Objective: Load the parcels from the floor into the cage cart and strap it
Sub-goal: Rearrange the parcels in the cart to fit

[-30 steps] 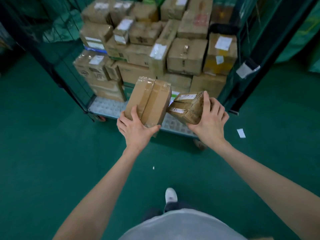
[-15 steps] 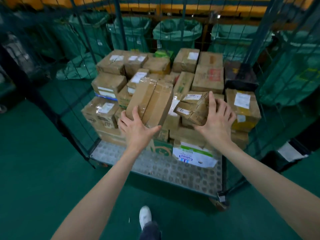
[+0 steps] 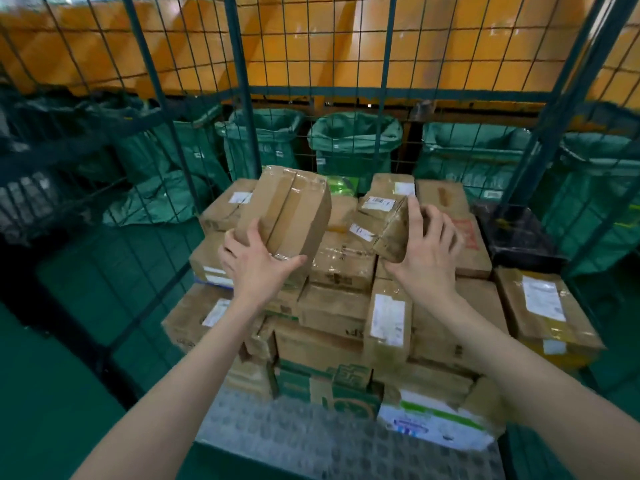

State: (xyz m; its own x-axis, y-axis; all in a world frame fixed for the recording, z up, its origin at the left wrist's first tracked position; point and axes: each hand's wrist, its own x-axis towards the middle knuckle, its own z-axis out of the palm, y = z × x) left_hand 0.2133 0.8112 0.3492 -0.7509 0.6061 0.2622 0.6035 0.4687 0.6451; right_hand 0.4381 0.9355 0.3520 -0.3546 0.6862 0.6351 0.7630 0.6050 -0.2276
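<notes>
Green floor, cage cart (image 3: 242,98) at 12 o'clock, stacked parcels (image 3: 339,306) inside. Left hand (image 3: 256,268) grips tall taped box (image 3: 287,216); right hand (image 3: 427,258) grips small labelled parcel (image 3: 381,220), both above stack.

Brown parcels (image 3: 341,261), green sacks (image 3: 353,143), orange wall (image 3: 311,39), possibly black box (image 3: 516,233).

I'm looking at a parcel sorting depot/warehouse: wire-mesh cage cart (image 3: 242,98) is sitting on green painted floor (image 3: 52,393), w/ labelled cardboard parcels (image 3: 346,306) stacked inside, and open green mail sacks (image 3: 353,143) are hanging in a row behind, under orange wall (image 3: 311,39).
</notes>
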